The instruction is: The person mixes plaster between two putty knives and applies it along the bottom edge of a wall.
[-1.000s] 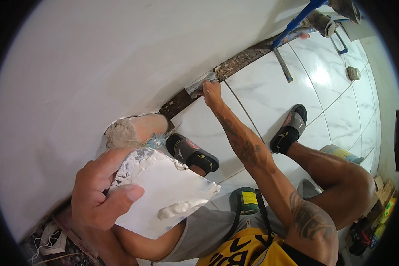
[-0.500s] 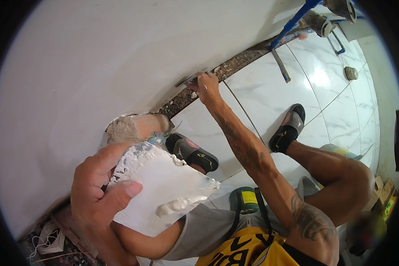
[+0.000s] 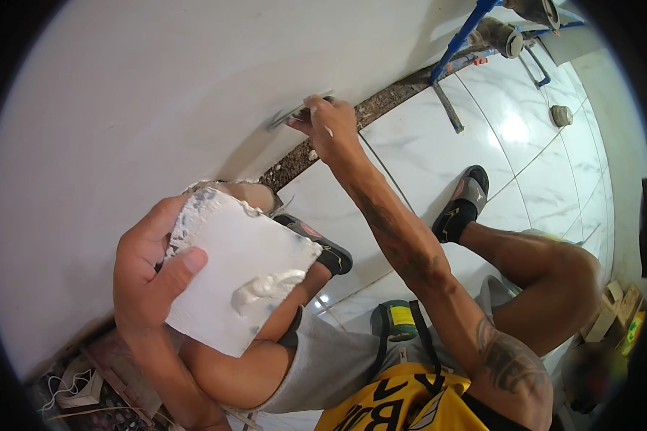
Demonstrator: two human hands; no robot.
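My left hand (image 3: pixel 145 269) is closed on the edge of a flat, squarish board (image 3: pixel 219 248), thumb on top. White putty crusts the board's far-left edge, and a thick blob of putty (image 3: pixel 266 289) lies near its right side. My right hand (image 3: pixel 331 128), arm stretched forward, is closed around a thin, flat-bladed putty knife (image 3: pixel 286 117). Its blade lies against the lower part of the white wall (image 3: pixel 165 93), just above the floor edge. The knife's handle is mostly hidden by my fingers.
A rough, dirt-filled gap (image 3: pixel 295 161) runs between wall and tiled floor (image 3: pixel 402 144). A broken pipe stub (image 3: pixel 248 194) stands by the wall behind the board. Blue pipes (image 3: pixel 461 39) rise at the far right. A green container (image 3: pixel 397 320) sits between my legs; wood scraps (image 3: pixel 611 309) lie at right.
My right hand has moved up the wall with the putty knife, its blade now showing more. My left hand has raised the board slightly and drawn it to the left.
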